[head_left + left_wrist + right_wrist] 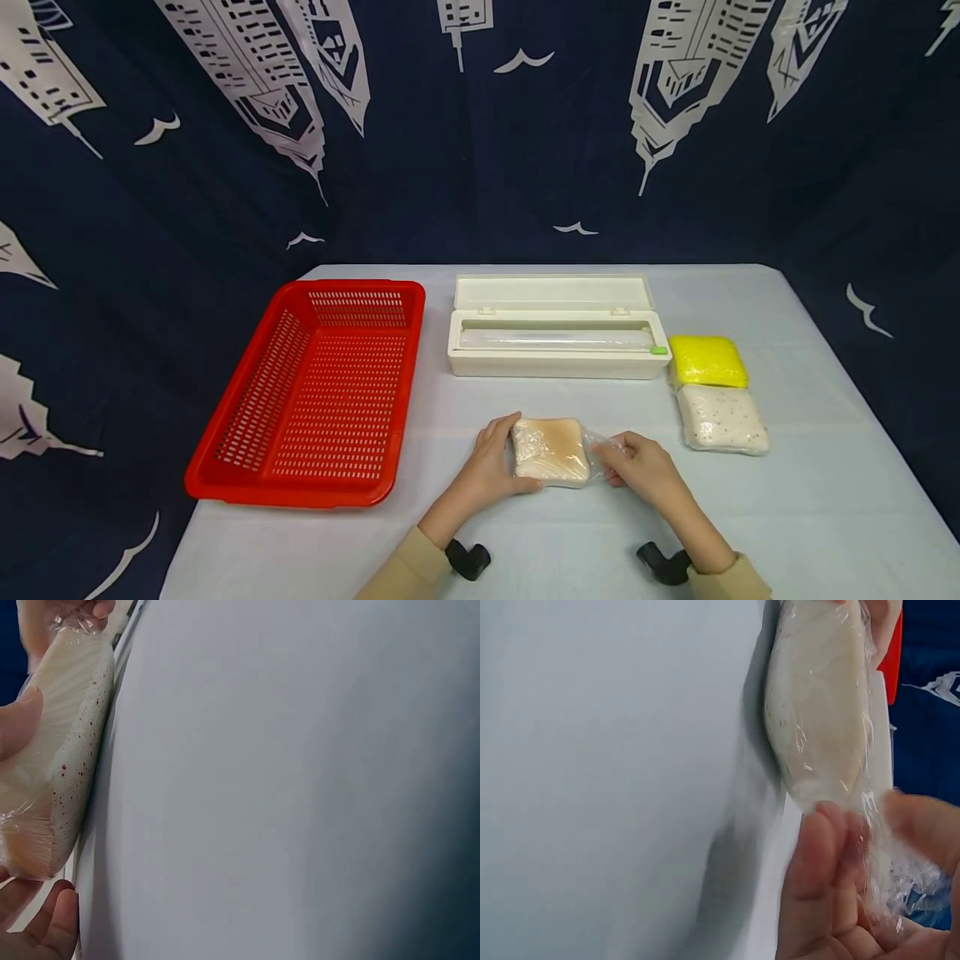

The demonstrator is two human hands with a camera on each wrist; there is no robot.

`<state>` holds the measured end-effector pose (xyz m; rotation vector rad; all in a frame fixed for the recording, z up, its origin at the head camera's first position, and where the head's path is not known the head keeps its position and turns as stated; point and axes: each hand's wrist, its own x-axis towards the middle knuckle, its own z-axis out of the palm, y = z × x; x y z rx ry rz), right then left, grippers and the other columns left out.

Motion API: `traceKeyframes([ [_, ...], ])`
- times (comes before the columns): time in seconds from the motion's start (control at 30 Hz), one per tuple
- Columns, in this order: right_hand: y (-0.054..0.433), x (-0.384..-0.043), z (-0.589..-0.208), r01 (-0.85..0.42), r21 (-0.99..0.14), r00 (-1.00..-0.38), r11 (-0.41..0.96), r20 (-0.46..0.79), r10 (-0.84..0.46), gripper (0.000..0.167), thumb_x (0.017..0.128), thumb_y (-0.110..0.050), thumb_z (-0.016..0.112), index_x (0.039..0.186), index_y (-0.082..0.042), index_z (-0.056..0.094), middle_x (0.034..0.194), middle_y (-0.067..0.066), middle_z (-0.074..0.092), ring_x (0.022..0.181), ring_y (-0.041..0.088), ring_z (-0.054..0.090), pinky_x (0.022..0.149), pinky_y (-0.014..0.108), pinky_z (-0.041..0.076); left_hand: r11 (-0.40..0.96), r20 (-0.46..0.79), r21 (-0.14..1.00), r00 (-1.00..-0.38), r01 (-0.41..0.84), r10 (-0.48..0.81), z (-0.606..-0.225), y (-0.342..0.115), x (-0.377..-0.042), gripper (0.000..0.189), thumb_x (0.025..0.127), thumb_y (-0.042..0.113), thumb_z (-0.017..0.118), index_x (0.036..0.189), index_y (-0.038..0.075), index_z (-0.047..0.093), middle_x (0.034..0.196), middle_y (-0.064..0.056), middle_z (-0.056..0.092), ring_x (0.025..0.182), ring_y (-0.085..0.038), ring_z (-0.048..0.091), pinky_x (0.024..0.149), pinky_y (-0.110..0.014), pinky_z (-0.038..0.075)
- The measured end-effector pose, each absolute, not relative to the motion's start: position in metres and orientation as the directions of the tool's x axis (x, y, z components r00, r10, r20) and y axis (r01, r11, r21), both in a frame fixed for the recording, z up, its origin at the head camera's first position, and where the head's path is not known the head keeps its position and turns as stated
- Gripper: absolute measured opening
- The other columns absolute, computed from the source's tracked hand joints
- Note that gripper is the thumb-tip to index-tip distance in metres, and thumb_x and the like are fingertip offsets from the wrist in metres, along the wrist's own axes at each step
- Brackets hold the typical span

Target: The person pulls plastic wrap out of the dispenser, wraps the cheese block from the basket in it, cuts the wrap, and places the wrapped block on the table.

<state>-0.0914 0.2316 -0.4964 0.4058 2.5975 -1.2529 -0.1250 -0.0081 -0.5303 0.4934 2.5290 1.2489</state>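
A toast-shaped block, tan on top with pale sides, lies on the table wrapped in clear plastic. My left hand holds its left end, fingers at the far corner and thumb along the near edge. Red specks dot the lower side of the wrapped block in the left wrist view. At the block's right end, my right hand pinches the loose plastic wrap. The right wrist view shows crumpled wrap running between thumb and fingers.
A red perforated basket stands on the left. Behind the hands is a white wrap dispenser, lid up, with a roll inside and a green slider. To the right lie a yellow wrapped block and a speckled white one.
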Motion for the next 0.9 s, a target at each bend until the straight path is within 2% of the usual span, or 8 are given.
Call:
traceKeyframes([
  [0.1, 0.23, -0.091, -0.498, 0.335, -0.742, -0.94, 0.581, -0.303, 0.156, 0.036, 0.091, -0.03, 0.068, 0.101, 0.004, 0.065, 0.067, 0.002, 0.066, 0.063, 0.013, 0.061, 0.058, 0.029, 0.047, 0.571, -0.092, 0.8, -0.904, 0.182, 0.417, -0.53, -0.008, -0.125, 0.101, 0.07, 0.025, 0.09, 0.15, 0.005, 0.033, 0.147, -0.012, 0.042, 0.134, -0.031, 0.038, 0.108, -0.05, 0.041],
  [0.27, 0.227, -0.092, -0.499, 0.357, -0.75, -0.933, 0.556, -0.31, 0.181, 0.039, 0.091, -0.028, 0.068, 0.108, 0.006, 0.064, 0.074, 0.005, 0.069, 0.063, 0.013, 0.065, 0.057, 0.028, 0.049, 0.575, -0.094, 0.798, -0.905, 0.18, 0.414, -0.53, -0.008, -0.125, 0.101, 0.069, 0.026, 0.09, 0.15, 0.006, 0.033, 0.147, -0.012, 0.042, 0.134, -0.031, 0.038, 0.108, -0.05, 0.041],
  [0.47, 0.23, -0.096, -0.494, 0.447, -0.827, -0.894, 0.34, -0.411, 0.177, 0.049, 0.093, -0.028, 0.065, 0.124, 0.009, 0.054, 0.088, 0.004, 0.067, 0.075, 0.009, 0.061, 0.066, 0.02, 0.054, 0.576, -0.092, 0.798, -0.907, 0.18, 0.412, -0.53, -0.008, -0.125, 0.101, 0.069, 0.025, 0.091, 0.149, 0.006, 0.034, 0.147, -0.012, 0.042, 0.135, -0.031, 0.038, 0.108, -0.05, 0.041],
  [0.57, 0.229, -0.097, -0.49, 0.46, -0.849, -0.888, 0.259, -0.432, 0.161, 0.053, 0.094, -0.029, 0.064, 0.128, 0.01, 0.052, 0.101, 0.009, 0.069, 0.079, 0.008, 0.062, 0.07, 0.019, 0.055, 0.572, -0.09, 0.801, -0.909, 0.177, 0.407, -0.529, -0.008, -0.124, 0.1, 0.069, 0.023, 0.091, 0.149, 0.006, 0.034, 0.146, -0.012, 0.042, 0.136, -0.031, 0.038, 0.109, -0.049, 0.041],
  [0.73, 0.217, -0.096, -0.485, 0.452, -0.872, -0.891, 0.185, -0.435, 0.129, 0.054, 0.098, -0.03, 0.059, 0.132, 0.011, 0.052, 0.128, 0.024, 0.061, 0.086, 0.007, 0.066, 0.078, 0.021, 0.057, 0.571, -0.088, 0.802, -0.911, 0.175, 0.402, -0.529, -0.008, -0.124, 0.099, 0.068, 0.022, 0.091, 0.148, 0.006, 0.035, 0.146, -0.013, 0.042, 0.135, -0.032, 0.039, 0.108, -0.048, 0.042],
  [0.83, 0.207, -0.093, -0.483, 0.428, -0.886, -0.903, 0.18, -0.41, 0.128, 0.05, 0.1, -0.028, 0.056, 0.133, 0.01, 0.054, 0.134, 0.027, 0.057, 0.093, 0.013, 0.07, 0.081, 0.023, 0.057, 0.575, -0.09, 0.8, -0.913, 0.172, 0.397, -0.529, -0.008, -0.124, 0.099, 0.067, 0.022, 0.092, 0.148, 0.005, 0.036, 0.145, -0.013, 0.042, 0.135, -0.032, 0.04, 0.108, -0.048, 0.042],
  [0.9, 0.199, -0.089, -0.482, 0.389, -0.892, -0.92, 0.228, -0.367, 0.136, 0.046, 0.101, -0.026, 0.054, 0.132, 0.009, 0.055, 0.134, 0.027, 0.058, 0.097, 0.018, 0.071, 0.082, 0.025, 0.058, 0.577, -0.098, 0.801, -0.915, 0.161, 0.392, -0.529, -0.008, -0.124, 0.1, 0.067, 0.022, 0.092, 0.148, 0.005, 0.035, 0.146, -0.013, 0.041, 0.135, -0.032, 0.039, 0.108, -0.048, 0.042],
])
